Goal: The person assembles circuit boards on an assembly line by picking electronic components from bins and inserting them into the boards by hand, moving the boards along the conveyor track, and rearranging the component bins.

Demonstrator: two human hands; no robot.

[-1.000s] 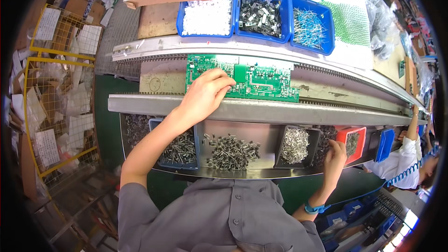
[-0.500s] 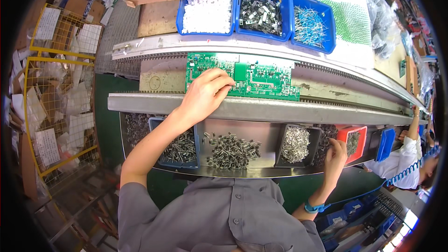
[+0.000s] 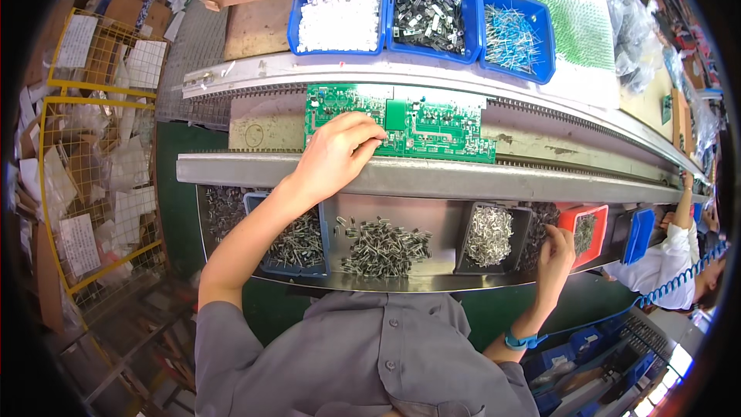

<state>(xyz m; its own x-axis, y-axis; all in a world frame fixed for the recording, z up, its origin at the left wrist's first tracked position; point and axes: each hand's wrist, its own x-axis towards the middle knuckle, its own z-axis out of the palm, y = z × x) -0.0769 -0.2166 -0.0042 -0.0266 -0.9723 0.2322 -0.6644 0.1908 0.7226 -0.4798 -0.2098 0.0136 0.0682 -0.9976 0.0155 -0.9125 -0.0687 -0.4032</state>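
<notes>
A worker in a grey shirt [image 3: 340,347] bends over a green circuit board [image 3: 448,127] lying in the channel between two metal rails, the near one [image 3: 432,177] crossed by the left forearm. The left hand [image 3: 340,156] is over the left half of the board, thumb and forefinger pinched near its middle; whether a small part sits between them cannot be told. The right hand [image 3: 554,259], a blue band [image 3: 526,340] at its wrist, curls its fingers by a heap of small dark parts [image 3: 540,220], next to a red tray [image 3: 602,235]; what it grasps, if anything, cannot be told. On the metal shelf [image 3: 444,224] below the board, a loose pile of parts [image 3: 386,249] lies between a dark blue tray [image 3: 325,235] and a black tray [image 3: 519,235] of silvery pieces. Beyond the far rail [image 3: 270,79], three blue bins stand side by side, holding white pieces [image 3: 340,19], black-and-silver pieces [image 3: 428,23] and blue parts with wire legs [image 3: 511,38]. At far right, a co-worker in white [image 3: 656,262] reaches toward the rails.
</notes>
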